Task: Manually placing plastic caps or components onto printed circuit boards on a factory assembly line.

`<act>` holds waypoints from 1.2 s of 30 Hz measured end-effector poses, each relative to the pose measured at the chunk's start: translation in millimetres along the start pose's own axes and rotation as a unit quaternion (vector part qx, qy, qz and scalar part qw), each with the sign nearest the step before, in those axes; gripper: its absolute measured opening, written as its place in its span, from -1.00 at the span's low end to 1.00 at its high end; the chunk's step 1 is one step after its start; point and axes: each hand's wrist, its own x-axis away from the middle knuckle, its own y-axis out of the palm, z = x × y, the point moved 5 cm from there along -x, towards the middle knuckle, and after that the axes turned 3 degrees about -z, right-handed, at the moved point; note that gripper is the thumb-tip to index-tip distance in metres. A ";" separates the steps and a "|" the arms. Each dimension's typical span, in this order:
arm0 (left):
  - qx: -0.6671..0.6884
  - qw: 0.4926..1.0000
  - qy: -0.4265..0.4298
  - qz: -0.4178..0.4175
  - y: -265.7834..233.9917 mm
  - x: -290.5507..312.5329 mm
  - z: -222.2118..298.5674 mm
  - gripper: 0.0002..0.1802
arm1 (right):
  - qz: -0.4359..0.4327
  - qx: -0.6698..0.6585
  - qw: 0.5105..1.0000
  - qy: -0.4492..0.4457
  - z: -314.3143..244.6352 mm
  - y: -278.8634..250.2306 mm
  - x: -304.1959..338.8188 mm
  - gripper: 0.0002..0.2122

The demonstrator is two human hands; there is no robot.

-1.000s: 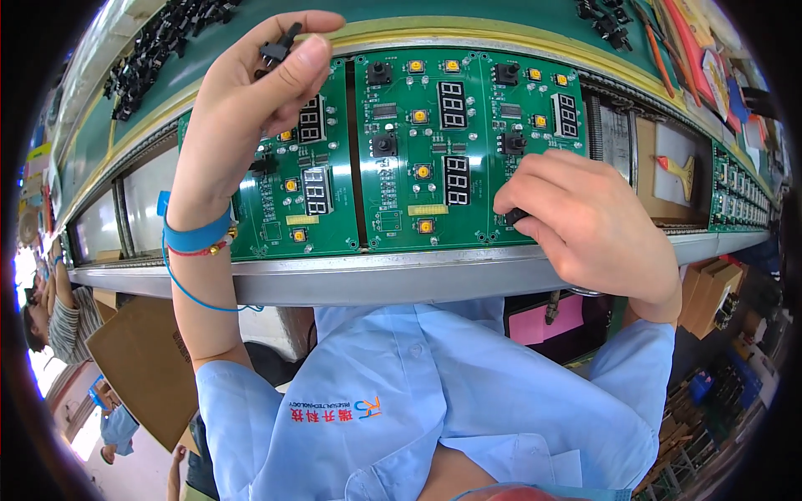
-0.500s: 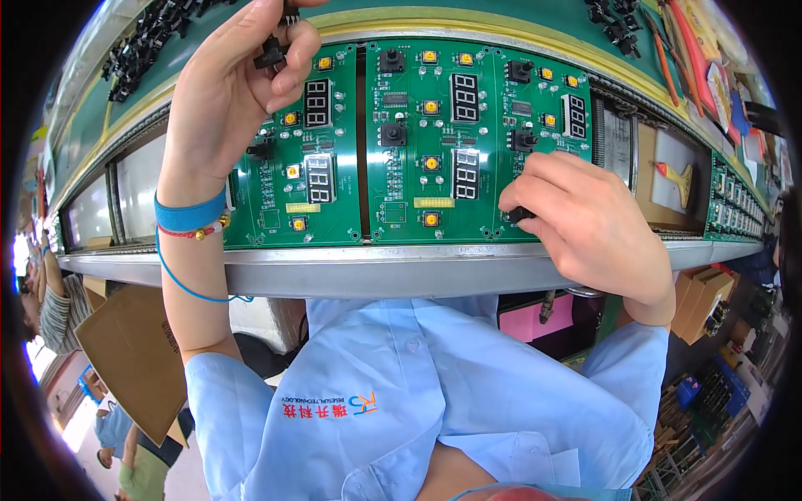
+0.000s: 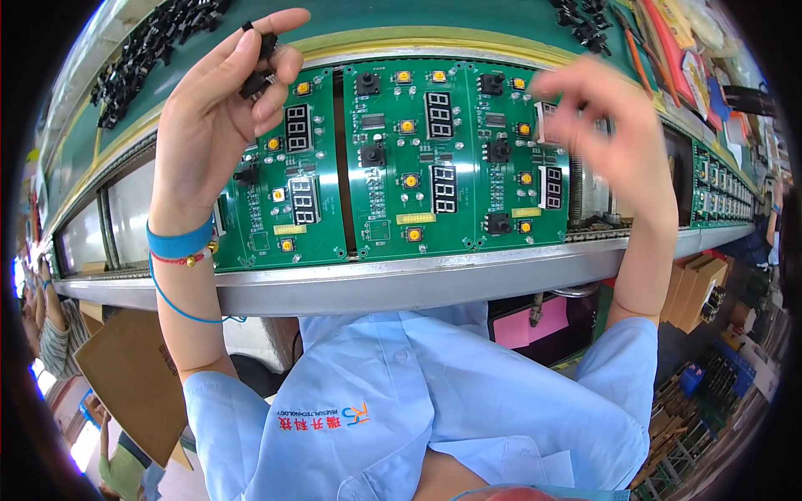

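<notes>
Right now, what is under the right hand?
Under the blurred right hand, a digit display on the green circuit board is partly visible. The board's upper right corner and anything on it are hidden.

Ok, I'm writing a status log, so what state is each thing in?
Left hand, closed around black components
Right hand, blurred, grip unclear
Circuit boards, side by side, parts mounted
Digit displays, mounted, segments pale
Black component heap, loose
Blue wristband, worn on left wrist
</notes>
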 end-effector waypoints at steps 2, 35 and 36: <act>-0.023 1.000 0.010 -0.016 1.8 1.3 3.1 -0.49 | 0.147 0.101 0.983 0.043 43.7 -18.9 -10.9 -0.73; -0.180 0.969 -0.107 0.132 -21.5 135.3 0.6 -0.68 | 0.200 0.288 0.934 0.064 117.6 -25.2 -31.4 -0.72; -0.236 0.960 -0.081 0.125 -21.2 139.5 -2.5 -0.69 | 0.190 0.301 0.933 0.062 118.7 -26.1 -32.0 -0.73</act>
